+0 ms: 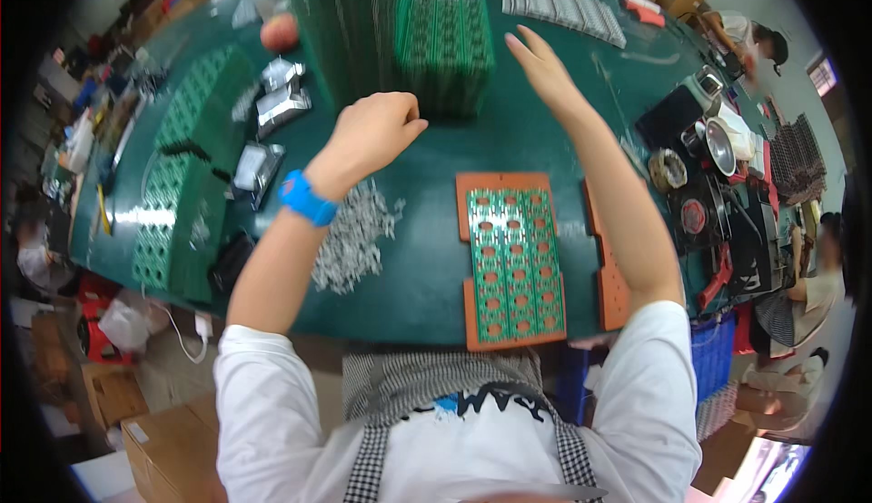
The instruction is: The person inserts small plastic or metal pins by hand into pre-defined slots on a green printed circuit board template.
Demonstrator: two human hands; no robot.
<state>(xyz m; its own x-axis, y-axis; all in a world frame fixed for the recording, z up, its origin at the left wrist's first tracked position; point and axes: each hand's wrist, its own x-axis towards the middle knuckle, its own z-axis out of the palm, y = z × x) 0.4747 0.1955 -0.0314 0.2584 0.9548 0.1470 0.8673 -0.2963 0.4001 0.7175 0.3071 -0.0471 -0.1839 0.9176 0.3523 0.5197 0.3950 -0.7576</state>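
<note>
My left hand, with a blue band on its wrist, is closed, fingers curled under; whether anything is inside is hidden. It hovers in front of a tall stack of green circuit boards. To the right of a shorter stack of green boards, my right hand reaches forward with fingers stretched out, holding nothing. Between my forearms, a green circuit board panel lies on an orange-brown fixture plate. A pile of small whitish parts is spread beneath my left wrist.
More green boards stand in rows at the left, beside silvery packets. Another orange fixture lies partly under my right forearm. A metal bowl and tools crowd the right edge. White strips lie at the back. Other people sit nearby.
</note>
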